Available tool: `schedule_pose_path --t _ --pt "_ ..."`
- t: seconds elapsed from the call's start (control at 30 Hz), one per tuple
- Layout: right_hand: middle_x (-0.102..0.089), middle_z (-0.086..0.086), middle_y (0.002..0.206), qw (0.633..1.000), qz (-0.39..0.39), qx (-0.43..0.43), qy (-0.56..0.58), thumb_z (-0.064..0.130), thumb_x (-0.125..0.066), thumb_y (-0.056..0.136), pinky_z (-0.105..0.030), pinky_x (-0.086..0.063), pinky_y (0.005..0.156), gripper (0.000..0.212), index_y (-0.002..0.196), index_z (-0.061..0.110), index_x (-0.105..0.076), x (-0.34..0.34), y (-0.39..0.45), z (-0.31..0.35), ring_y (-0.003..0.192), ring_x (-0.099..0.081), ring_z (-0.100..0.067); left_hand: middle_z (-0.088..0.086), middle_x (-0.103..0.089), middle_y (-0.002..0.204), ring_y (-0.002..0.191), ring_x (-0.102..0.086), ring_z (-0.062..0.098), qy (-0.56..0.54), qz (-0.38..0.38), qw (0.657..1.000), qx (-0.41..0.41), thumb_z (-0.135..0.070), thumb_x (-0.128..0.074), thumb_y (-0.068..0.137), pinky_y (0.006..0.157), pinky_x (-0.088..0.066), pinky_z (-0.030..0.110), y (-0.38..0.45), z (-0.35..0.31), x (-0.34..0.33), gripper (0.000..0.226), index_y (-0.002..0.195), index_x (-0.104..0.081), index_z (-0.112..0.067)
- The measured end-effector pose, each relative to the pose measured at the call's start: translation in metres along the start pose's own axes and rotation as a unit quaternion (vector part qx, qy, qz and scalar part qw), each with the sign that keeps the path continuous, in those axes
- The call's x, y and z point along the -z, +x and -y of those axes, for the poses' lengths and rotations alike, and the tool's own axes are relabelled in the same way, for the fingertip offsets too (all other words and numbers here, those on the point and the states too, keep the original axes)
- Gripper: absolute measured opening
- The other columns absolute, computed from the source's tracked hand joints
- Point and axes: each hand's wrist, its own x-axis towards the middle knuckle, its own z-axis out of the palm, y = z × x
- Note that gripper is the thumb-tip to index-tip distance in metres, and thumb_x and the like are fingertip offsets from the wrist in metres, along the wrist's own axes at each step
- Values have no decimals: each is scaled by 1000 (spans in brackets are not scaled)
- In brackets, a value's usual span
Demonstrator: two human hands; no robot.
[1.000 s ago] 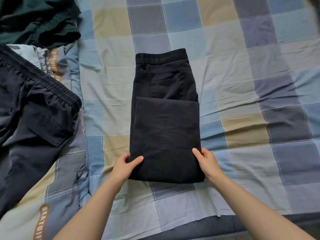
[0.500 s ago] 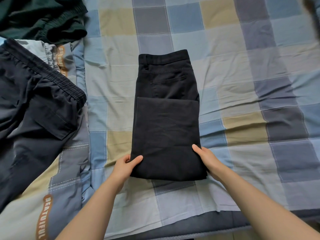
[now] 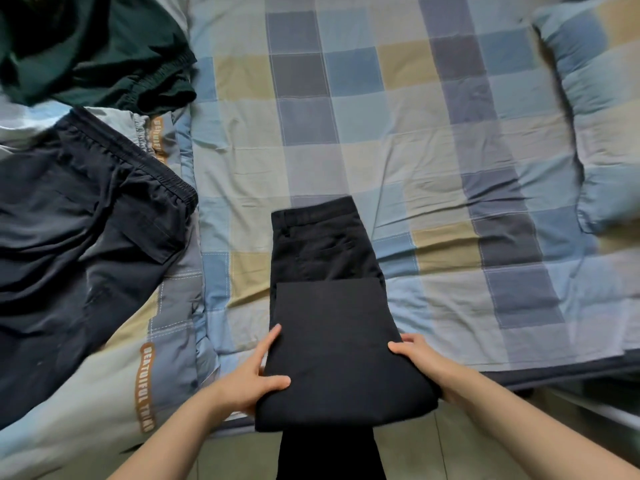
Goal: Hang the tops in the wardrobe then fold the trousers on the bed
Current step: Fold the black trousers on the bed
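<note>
A pair of black trousers [image 3: 332, 317], folded in half, lies on the checked bed sheet [image 3: 433, 150], waistband pointing away from me. Its near folded end is lifted off the bed's front edge. My left hand [image 3: 254, 374] grips the near left side, thumb on top of the cloth. My right hand [image 3: 415, 356] grips the near right side, thumb on top and fingers underneath. A dark navy pair of trousers [image 3: 76, 244] with an elastic waistband lies spread out at the left.
A dark green garment [image 3: 93, 53] lies crumpled at the far left. A patterned quilt [image 3: 162, 358] lies under the navy trousers. A checked pillow [image 3: 602, 109] sits at the right. The bed's front edge and a tiled floor [image 3: 426, 452] show below.
Both hands have closed on the folded black trousers and raised their near end off the bed towards me. The view has pulled back, showing more bed and the floor.
</note>
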Motion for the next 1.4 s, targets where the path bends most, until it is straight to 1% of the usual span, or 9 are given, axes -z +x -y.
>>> schedule_pose_path --t 0.07,0.17,0.3,0.4,0.57,0.7,0.8,1.13,1.4 --pt "-60 4 116 999 37 18 -19 28 -59 91 -26 -56 68 50 130 42 -30 5 -25 4 91 -71 -15 2 -67 124 109 -65 30 -1 41 998 50 -18 -72 84 82 -49 42 -23 -3 0 68 136 -44 -51" --pt "-57 10 128 988 135 -16 -67 25 -54 94 -26 -55 83 37 128 39 -51 14 -52 28 102 -67 -7 10 -65 129 118 -59 33 -9 66 993 93 -26 -78 73 90 -49 46 -45 -21 8 56 126 -64 -31" --pt "-70 -19 103 984 143 -99 26 48 -67 81 -37 -59 65 50 108 5 -66 27 -46 90 80 -71 -30 10 -72 84 68 -69 19 -104 50 990 85 -40 -84 62 55 -57 28 -25 -67 35 36 86 -79 -14" --pt "-62 -19 72 990 47 -30 132 66 -40 90 -30 -55 52 60 90 8 -57 31 -6 138 55 -63 -27 4 -56 56 41 -53 12 -229 -59 971 41 -55 -55 90 39 -46 19 26 -104 65 41 78 -58 -16" --pt "-57 -7 104 993 -82 46 -73 68 -17 94 -38 -46 83 75 135 14 -48 19 71 154 92 -56 -24 -1 -53 109 87 -55 17 33 -176 982 54 -66 -39 93 77 -44 31 109 -105 73 48 119 -52 -27" --pt "-36 0 151 984 -62 76 -150 60 -37 94 -35 -34 107 72 151 16 -26 -18 101 107 136 -38 -25 -2 -61 126 105 -60 18 -3 -204 978 -37 -23 -70 88 82 -47 30 140 -65 45 55 136 -45 -21" --pt "-46 -2 146 983 -97 127 -87 49 -43 97 -37 -34 112 59 144 14 -39 -28 106 86 132 -44 -22 3 -61 129 111 -59 22 -17 -249 968 -31 -17 -69 89 95 -46 32 144 -38 32 47 132 -50 -13" --pt "-59 -2 131 995 -90 31 -5 77 -42 81 -29 -43 90 86 137 13 -51 -18 113 74 110 -57 -21 -4 -72 110 97 -70 17 -176 -210 962 -11 -55 -74 76 77 -54 32 151 -32 44 63 125 -59 -19" --pt "-67 -1 114 997 -39 15 60 77 -52 76 -33 -56 78 83 130 14 -54 -21 73 61 98 -67 -21 2 -77 94 82 -75 23 -185 -139 972 34 -52 -77 74 60 -58 32 123 -34 38 49 112 -65 -22"
